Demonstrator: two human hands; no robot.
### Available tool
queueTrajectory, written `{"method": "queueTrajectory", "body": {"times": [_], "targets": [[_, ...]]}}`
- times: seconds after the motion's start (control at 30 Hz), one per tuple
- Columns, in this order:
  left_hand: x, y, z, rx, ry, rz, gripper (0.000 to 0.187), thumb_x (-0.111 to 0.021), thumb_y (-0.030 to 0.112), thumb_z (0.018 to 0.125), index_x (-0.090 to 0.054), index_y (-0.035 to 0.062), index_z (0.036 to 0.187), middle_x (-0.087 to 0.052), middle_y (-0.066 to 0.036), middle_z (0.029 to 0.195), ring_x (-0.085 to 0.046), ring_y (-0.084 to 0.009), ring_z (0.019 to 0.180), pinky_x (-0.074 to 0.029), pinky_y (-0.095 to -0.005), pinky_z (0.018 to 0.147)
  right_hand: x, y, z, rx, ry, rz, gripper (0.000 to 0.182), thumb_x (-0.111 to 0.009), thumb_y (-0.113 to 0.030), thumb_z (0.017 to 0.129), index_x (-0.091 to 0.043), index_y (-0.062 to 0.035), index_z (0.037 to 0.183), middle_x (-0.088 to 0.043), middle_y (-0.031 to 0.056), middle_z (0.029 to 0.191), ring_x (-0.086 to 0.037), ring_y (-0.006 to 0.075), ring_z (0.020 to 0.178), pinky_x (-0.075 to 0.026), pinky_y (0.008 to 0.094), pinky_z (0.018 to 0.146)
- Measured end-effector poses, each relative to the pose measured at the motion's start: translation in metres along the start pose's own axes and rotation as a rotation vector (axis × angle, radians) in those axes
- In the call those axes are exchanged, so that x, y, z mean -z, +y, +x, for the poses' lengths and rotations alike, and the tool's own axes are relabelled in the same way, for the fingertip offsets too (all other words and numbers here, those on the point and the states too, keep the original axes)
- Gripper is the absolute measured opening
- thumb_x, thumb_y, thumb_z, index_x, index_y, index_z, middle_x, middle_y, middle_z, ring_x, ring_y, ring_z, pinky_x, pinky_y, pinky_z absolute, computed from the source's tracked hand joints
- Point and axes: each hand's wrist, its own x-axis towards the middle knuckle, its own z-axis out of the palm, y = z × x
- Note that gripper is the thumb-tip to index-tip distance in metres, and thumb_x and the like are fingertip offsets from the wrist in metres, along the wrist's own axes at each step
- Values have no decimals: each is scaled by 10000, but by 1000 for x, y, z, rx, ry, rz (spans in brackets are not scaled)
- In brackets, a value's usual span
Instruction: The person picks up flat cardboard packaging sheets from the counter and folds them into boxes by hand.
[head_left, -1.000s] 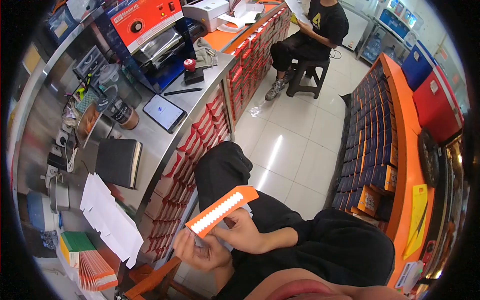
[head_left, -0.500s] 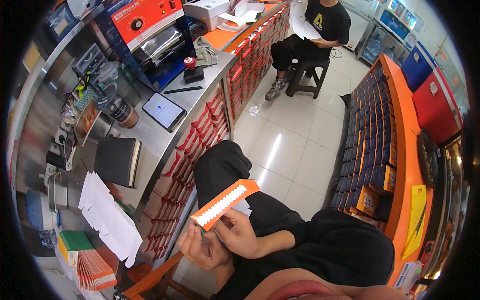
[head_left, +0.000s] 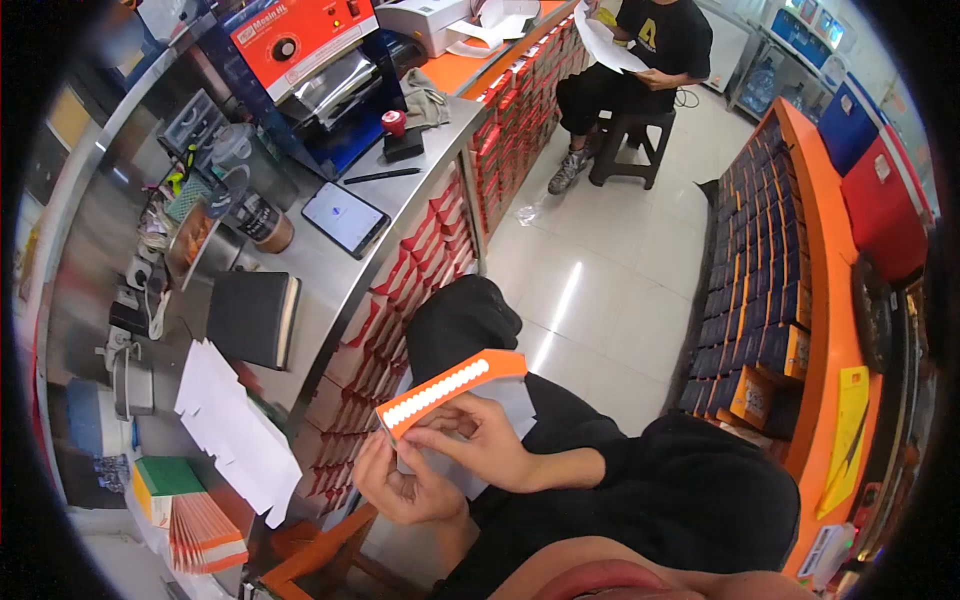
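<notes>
A folded orange cardboard piece point(head_left: 505, 364) with a white scalloped strip along it is held up above my lap. My right hand point(head_left: 485, 440) grips its lower side, thumb and fingers closed on it. At the piece's left end, my left hand point(head_left: 408, 485) has its fingers bent and pinched together, fingertips touching the lower corner. Part of the cardboard behind my fingers is hidden. A white sheet point(head_left: 515, 405) shows behind my right hand, over my dark-clothed lap.
On the metal counter to the left lie white paper cutouts point(head_left: 235, 425), a black notebook point(head_left: 250, 320), a phone point(head_left: 346, 218) and a drink cup point(head_left: 262, 222). A fan of folded cartons point(head_left: 205, 535) rests at lower left. Another person point(head_left: 660, 60) sits ahead holding papers.
The view has shifted, so the surroundings sit farther right. The cardboard piece has moved slightly up, and my left fingers have curled closer together. The seated person's papers have tilted.
</notes>
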Motion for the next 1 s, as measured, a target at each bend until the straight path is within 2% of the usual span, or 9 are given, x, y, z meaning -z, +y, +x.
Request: {"method": "queueTrajectory", "body": {"times": [0.2, 0.3, 0.33, 0.47, 0.57, 0.7, 0.8, 0.9, 1.0], "targets": [[3, -18, 28, 175, 173, 112, 102, -533, -48, 927, -540, -42, 1029, -557, -137, 1026, -547, -244, 920, -460, -369, 841, 27, -44, -6, 649, -150, -561, 562, -776, 23, 744, -557, 20, 1263, -628, 154, 1152, -637, 187, 931, -488, 285, 854], [5, -23, 32, 259, 193, 92, 96, -536, -38, 933, -544, -39, 1029, -556, -132, 1031, -548, -235, 924, -464, -361, 846, 33, -63, 4, 733, 149, -717, 610, -782, -100, 764, -526, -9, 1310, -558, 157, 1175, -566, 270, 1038, -443, 337, 940], [5, -30, 30, 223, 178, 90, 108, -534, -31, 938, -539, -37, 1046, -558, -129, 1045, -553, -225, 922, -466, -353, 844, 33, -77, 8, 518, -19, -709, 804, -792, -181, 753, -392, -19, 1431, -441, 176, 1274, -469, 306, 1156, -361, 374, 1033], [-9, -13, 25, 358, 127, -1, 173, -543, 30, 955, -518, -45, 1108, -553, -134, 1054, -552, -227, 923, -461, -346, 845, 40, -59, 29, 405, -478, -590, 692, -571, -35, 897, -248, -17, 1509, -403, 200, 1337, -439, 341, 1233, -353, 381, 1056], [-10, 3, 30, 62, 7, 395, 313, -570, 145, 968, -488, -39, 1207, -550, -135, 1066, -548, -206, 864, -463, -309, 784, 34, -55, 28, 480, -413, -638, 655, -489, 56, 894, -258, -12, 1503, -386, 209, 1373, -410, 349, 1287, -334, 389, 1085], [8, 28, 27, 533, -185, -555, 497, -581, 224, 965, -431, -48, 1354, -579, -111, 985, -559, -198, 844, -468, -312, 767, 33, -35, 25, 537, -428, -841, 709, -530, 73, 806, -314, -12, 1476, -344, 226, 1426, -370, 407, 1311, -315, 415, 1106], [6, 49, 39, 567, -318, -320, 404, -555, 41, 958, -497, -28, 1351, -644, -144, 1110, -622, -185, 1002, -503, -281, 834, 26, -43, 15, 530, -439, -864, 770, -572, 144, 758, -337, -28, 1471, -364, 202, 1370, -397, 360, 1274, -364, 388, 1063], [14, 42, 32, 623, -276, -272, 288, -599, -26, 913, -615, -54, 1198, -665, -143, 1049, -640, -183, 927, -514, -267, 806, 28, -38, 3, -119, -273, -299, 799, -597, 179, 742, -354, -42, 1471, -377, 185, 1318, -421, 325, 1236, -393, 374, 1034], [9, 30, 22, 436, -300, -109, 218, -670, -103, 824, -682, -54, 1036, -669, -141, 952, -635, -222, 882, -508, -314, 798, 40, -37, 2, 454, -248, -714, 553, -629, 30, 857, -487, -23, 1389, -470, 164, 1184, -548, 229, 1047, -477, 298, 876]]}}
